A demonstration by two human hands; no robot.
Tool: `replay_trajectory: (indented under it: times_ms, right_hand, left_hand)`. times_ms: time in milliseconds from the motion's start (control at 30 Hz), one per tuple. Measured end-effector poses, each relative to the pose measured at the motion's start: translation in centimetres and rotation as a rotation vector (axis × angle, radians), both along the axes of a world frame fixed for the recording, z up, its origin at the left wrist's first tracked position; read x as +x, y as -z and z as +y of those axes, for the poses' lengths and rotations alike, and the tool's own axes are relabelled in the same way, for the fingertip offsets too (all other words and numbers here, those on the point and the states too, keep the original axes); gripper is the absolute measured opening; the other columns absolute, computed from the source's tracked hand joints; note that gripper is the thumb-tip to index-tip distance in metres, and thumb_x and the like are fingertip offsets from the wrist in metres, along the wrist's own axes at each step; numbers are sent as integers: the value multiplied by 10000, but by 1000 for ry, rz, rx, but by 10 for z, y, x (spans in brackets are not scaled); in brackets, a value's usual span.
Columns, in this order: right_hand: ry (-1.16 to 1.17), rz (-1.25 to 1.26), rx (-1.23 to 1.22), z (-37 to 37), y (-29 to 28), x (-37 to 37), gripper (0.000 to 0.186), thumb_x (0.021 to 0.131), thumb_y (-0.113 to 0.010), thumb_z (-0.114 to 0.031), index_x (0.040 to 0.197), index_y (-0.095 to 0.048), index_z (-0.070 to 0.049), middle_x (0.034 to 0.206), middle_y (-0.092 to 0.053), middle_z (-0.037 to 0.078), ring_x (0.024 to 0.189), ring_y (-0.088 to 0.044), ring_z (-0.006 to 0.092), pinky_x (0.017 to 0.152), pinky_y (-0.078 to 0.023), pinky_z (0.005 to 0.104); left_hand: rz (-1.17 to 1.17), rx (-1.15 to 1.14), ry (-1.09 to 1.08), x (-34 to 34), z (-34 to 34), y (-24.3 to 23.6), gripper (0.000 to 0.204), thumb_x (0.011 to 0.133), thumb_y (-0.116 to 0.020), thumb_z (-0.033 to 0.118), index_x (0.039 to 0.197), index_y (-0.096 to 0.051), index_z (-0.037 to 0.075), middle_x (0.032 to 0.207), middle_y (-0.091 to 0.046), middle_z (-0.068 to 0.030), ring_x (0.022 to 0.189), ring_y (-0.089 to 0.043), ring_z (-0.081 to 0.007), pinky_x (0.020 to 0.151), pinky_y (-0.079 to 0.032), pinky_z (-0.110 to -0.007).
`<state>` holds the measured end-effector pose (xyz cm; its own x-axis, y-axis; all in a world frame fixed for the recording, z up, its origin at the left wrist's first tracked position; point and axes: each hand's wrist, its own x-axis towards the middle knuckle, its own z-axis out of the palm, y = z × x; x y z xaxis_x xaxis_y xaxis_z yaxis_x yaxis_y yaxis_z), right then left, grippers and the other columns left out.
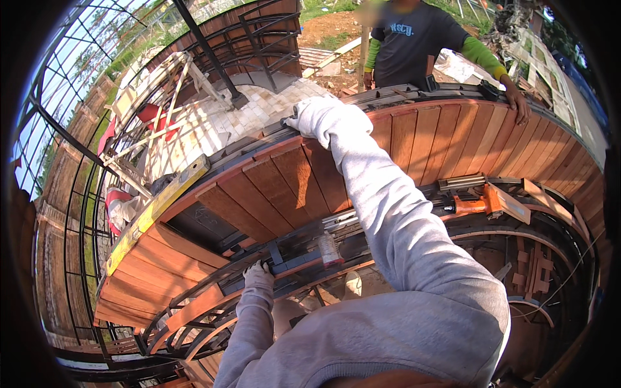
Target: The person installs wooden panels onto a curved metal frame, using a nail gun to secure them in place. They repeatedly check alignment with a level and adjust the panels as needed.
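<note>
My right hand (297,118), gloved and partly hidden by its sleeve, reaches up and holds the dark top rail (265,136) of a curved wall of reddish wooden planks (284,187). Lower left, my gloved left hand (258,277) grips a dark steel frame member (284,264) below a dark gap in the planking (204,225). A pale bundle (328,246) lies just right of that hand. An orange power tool (472,203) rests on the inner ledge at right. A yellow spirit level (155,213) lies along the upper left edge.
A co-worker (420,52) in a dark shirt with green sleeves stands beyond the wall, one hand on its rim. Behind at left are a paved floor (246,100), timber trestles (162,123) and black steel posts (213,58). More curved framing (537,239) curves below at right.
</note>
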<state>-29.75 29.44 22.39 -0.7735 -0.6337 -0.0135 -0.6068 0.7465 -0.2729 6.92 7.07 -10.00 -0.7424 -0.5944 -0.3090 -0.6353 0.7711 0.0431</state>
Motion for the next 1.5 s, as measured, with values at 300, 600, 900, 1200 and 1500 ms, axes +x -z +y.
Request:
replay_trajectory:
  times_ms: [300,600,900,1200,1500]
  right_hand:
    - [17,21,15,6,-9,5,557,966,-486,-574,1187,-730,-125,1217,-711,111,1147,-659,312,1009,-492,452]
    - [33,24,17,-3,5,-3,571,962,-488,-583,1208,-718,-122,1220,-712,101,1150,-659,312,1004,-493,444]
    - [6,36,46,-4,-4,6,562,970,-501,-563,1217,-698,-97,1227,-694,152,1181,-632,329,1025,-470,435]
    - [13,58,34,-3,-1,5,518,965,-515,-562,1181,-721,-139,1197,-708,134,1147,-649,327,995,-491,438]
    - [-18,50,18,1,-9,12,501,977,-506,-546,1129,-727,-123,1172,-710,142,1118,-656,340,975,-493,453]
  left_hand:
    - [93,23,-36,-4,0,-2,454,1004,-484,400,1347,-619,135,1341,-643,-128,1287,-564,-300,1133,-339,-454]
    - [262,-8,-30,6,9,-11,422,947,-573,393,1242,-667,105,1227,-687,-146,1196,-603,-319,1088,-388,-450]
    - [369,-8,-81,7,25,-29,379,916,-623,379,1149,-692,88,1150,-706,-143,1154,-613,-334,1066,-409,-439]
    - [190,22,-177,-1,16,-21,488,949,-589,431,1316,-645,114,1269,-684,-121,1240,-591,-301,1113,-368,-417]
    - [184,30,-316,-24,24,-11,441,974,-544,449,1281,-665,156,1228,-700,-143,1193,-629,-323,1065,-420,-427]
